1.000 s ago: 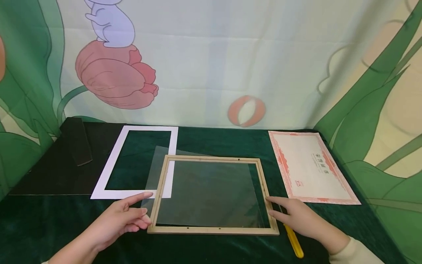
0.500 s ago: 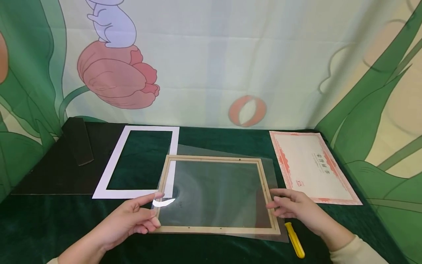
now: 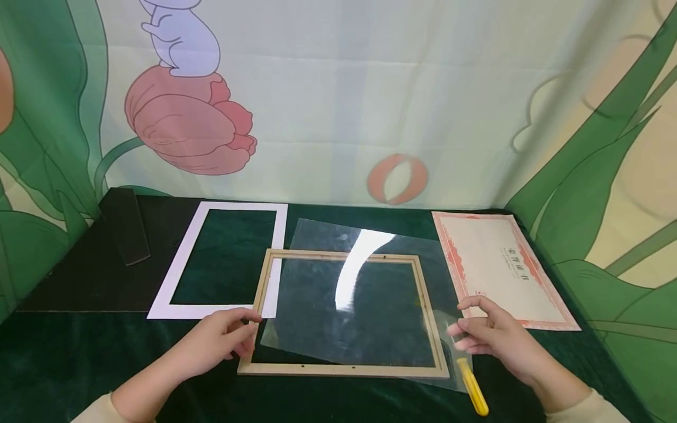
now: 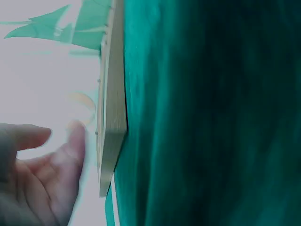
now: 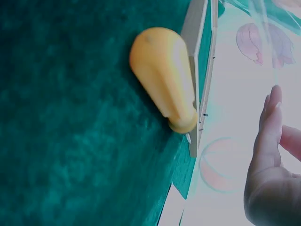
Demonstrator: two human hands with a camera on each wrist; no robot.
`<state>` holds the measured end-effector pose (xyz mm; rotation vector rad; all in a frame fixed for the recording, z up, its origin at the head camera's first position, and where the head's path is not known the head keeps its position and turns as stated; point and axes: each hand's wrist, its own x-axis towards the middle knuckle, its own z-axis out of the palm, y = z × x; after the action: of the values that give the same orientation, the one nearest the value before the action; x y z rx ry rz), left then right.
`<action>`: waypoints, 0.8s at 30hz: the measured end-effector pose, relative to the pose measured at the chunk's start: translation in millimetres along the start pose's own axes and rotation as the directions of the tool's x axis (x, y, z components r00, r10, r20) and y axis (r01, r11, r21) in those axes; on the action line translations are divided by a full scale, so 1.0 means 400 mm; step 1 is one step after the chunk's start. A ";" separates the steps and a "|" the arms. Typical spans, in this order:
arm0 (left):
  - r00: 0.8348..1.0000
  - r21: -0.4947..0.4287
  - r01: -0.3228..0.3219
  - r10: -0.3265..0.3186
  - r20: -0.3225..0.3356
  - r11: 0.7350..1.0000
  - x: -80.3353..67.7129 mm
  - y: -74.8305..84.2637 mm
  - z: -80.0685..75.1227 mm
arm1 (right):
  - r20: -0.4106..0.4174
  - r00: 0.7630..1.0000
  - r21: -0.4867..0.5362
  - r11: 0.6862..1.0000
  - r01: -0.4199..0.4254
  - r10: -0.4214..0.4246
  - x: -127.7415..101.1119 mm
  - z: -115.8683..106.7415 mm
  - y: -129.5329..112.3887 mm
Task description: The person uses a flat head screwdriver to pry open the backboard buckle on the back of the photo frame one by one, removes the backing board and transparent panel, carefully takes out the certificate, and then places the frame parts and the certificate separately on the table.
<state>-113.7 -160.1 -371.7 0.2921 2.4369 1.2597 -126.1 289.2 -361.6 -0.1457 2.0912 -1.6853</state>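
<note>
My left hand [image 3: 219,341] holds the wooden frame [image 3: 342,370] near the front edge of the bench [image 3: 63,364], fingers curled on its left side. My right hand [image 3: 489,338] pinches the clear sheet [image 3: 365,294] lying over the frame.

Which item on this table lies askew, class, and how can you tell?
The clear sheet lies crooked over the wooden frame: its edges run at an angle to the frame's sides, and its corners overhang at the back and near the yellow-handled tool. The right hand pinches its near right corner; the left hand is at the frame's left corner.
</note>
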 end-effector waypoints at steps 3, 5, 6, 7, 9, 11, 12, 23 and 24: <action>0.993 0.289 0.115 -0.100 -0.066 0.950 0.010 -0.005 -0.001 | -0.053 0.998 -0.017 1.000 0.018 -0.019 -0.008 -0.008 0.003; 0.986 0.384 0.164 -0.150 -0.067 0.909 0.017 -0.007 0.001 | -0.086 0.996 -0.017 1.000 0.006 -0.008 -0.012 -0.011 0.005; 0.984 0.405 0.176 -0.165 -0.062 0.897 0.020 -0.008 0.002 | -0.100 0.995 -0.016 1.000 0.000 -0.001 -0.013 -0.012 0.005; 0.983 0.414 0.182 -0.173 -0.061 0.892 0.023 -0.008 0.004 | -0.108 0.994 -0.016 1.000 -0.005 0.003 -0.014 -0.013 0.005; 0.982 0.413 0.187 -0.176 -0.065 0.891 0.031 -0.009 0.005 | -0.127 0.992 -0.012 1.000 -0.018 0.017 -0.014 -0.013 0.004; 0.983 0.419 0.185 -0.175 -0.062 0.889 0.039 -0.011 0.005 | -0.144 0.989 -0.011 0.999 -0.030 0.029 -0.014 -0.013 0.005; 0.983 0.422 0.185 -0.176 -0.061 0.887 0.043 -0.011 0.004 | -0.149 0.988 -0.010 0.999 -0.032 0.031 -0.014 -0.014 0.006; 0.983 0.235 0.185 -0.179 -0.048 0.954 0.056 -0.024 0.004 | -0.188 0.982 -0.019 1.000 -0.022 0.018 -0.017 -0.023 0.017; 0.984 0.187 0.179 -0.174 -0.044 0.966 0.056 -0.027 0.003 | -0.195 0.981 -0.018 1.000 -0.019 0.015 -0.018 -0.025 0.018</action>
<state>-133.8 -157.6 -386.3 0.1054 2.5466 0.9641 -122.3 302.5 -365.0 0.0322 2.2437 -1.7298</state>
